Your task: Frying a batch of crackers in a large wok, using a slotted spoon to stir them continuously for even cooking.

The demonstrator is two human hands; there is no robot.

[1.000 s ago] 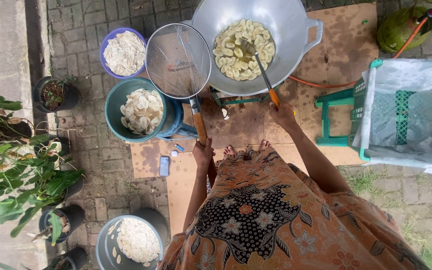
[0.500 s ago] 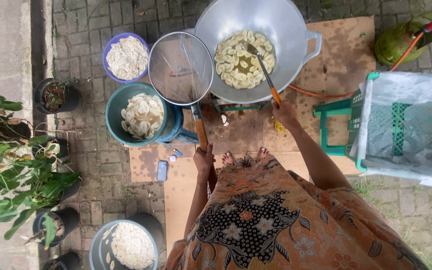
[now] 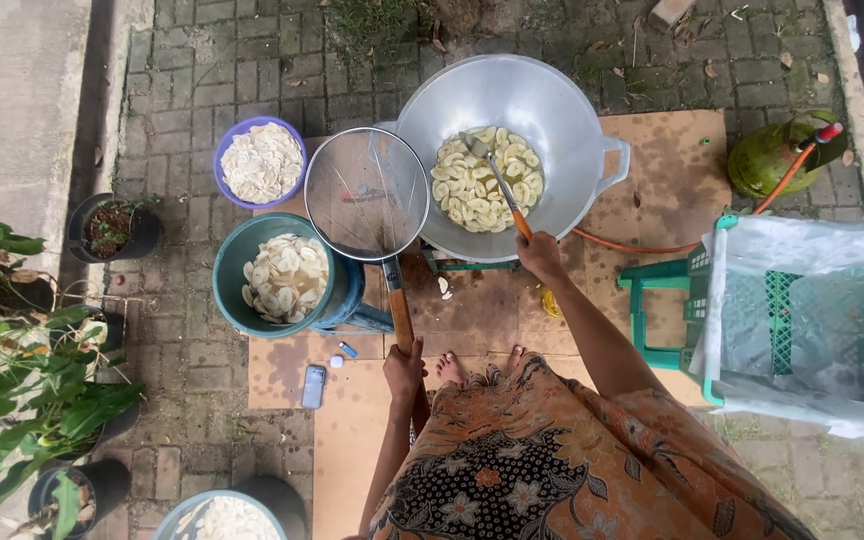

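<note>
Metal spatula (image 3: pixel 497 175) with orange handle dips into pale slices (image 3: pixel 477 180) in big metal wok (image 3: pixel 552 100), far centre; right hand (image 3: pixel 540 255) grasps its handle. Left hand (image 3: pixel 404 368) clenches wooden handle of round mesh skimmer (image 3: pixel 365 193), left of wok. Teal bucket (image 3: pixel 252 300) of slices further left; purple bowl (image 3: pixel 232 150) beyond.

Bare cardboard (image 3: pixel 352 440) between teal bucket (image 3: pixel 237 300), feet.

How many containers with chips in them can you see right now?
4: the wok on the burner, the purple bowl upper left, the teal bucket below it, and a blue tub cut off at the bottom edge.
</note>
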